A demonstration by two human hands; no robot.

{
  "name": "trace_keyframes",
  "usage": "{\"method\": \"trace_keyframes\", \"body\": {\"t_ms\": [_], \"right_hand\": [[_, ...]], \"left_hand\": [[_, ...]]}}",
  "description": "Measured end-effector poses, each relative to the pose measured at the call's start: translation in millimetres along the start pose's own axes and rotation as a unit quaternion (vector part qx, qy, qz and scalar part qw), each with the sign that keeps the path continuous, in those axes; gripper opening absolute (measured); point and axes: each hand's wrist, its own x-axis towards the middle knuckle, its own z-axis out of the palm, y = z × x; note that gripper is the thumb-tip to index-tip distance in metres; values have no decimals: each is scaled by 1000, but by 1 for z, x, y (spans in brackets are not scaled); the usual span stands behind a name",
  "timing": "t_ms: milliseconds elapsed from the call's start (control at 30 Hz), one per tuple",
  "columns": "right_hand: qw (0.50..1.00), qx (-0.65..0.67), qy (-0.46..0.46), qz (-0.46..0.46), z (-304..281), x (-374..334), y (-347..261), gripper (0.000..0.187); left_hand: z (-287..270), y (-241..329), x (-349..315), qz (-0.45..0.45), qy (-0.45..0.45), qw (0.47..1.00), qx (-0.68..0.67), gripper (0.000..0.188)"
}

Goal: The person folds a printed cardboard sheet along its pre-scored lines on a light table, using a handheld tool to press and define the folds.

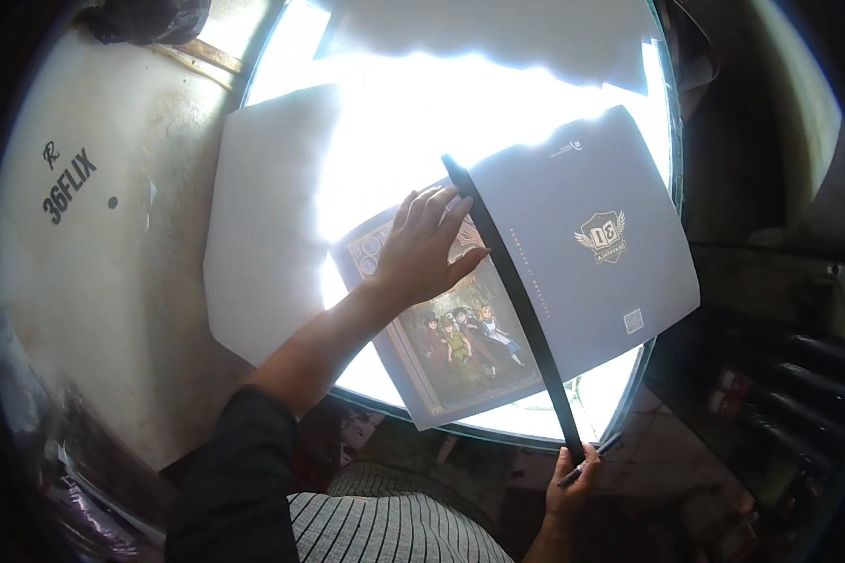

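Observation:
A printed cover sheet (603, 205) lies tilted on a brightly lit glass table (587, 413). Its left half carries a coloured picture of several cartoon figures (469, 342); the right half is plain grey with a winged crest. Between the halves runs a long black strip (517, 291), straight like a ruler. My left hand (427, 242) rests flat on the picture half, fingers stretched out, fingertips at the strip's upper part. Near the table's front edge my right hand (575, 480) grips the strip's lower end. A thin dark pen-like tool (573, 477) also sits in those fingers.
A blank pale sheet (268, 225) lies left of the cover, and another pale sheet (498, 33) covers the table's far end. Further left stands a large white surface (75, 272) with dark lettering. A black bundle (150, 21) sits at the far left.

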Motion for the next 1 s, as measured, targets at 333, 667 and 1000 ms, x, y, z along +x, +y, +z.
{"method": "trace_keyframes", "body": {"t_ms": [333, 667, 1000], "right_hand": [[997, -35, -9, -67, -13, 6, -8, 33], [996, -26, -4, -88, -14, 0, 13, 34], [992, -6, -9, -124, -22, 10, 12, 32]], "left_hand": [[7, 12, 11, -55, -31, 992, 109, 75], [6, 24, 28, -63, -26, 993, 96, 74], [19, 33, 31, -57, 22, 996, 61, 70]]}}
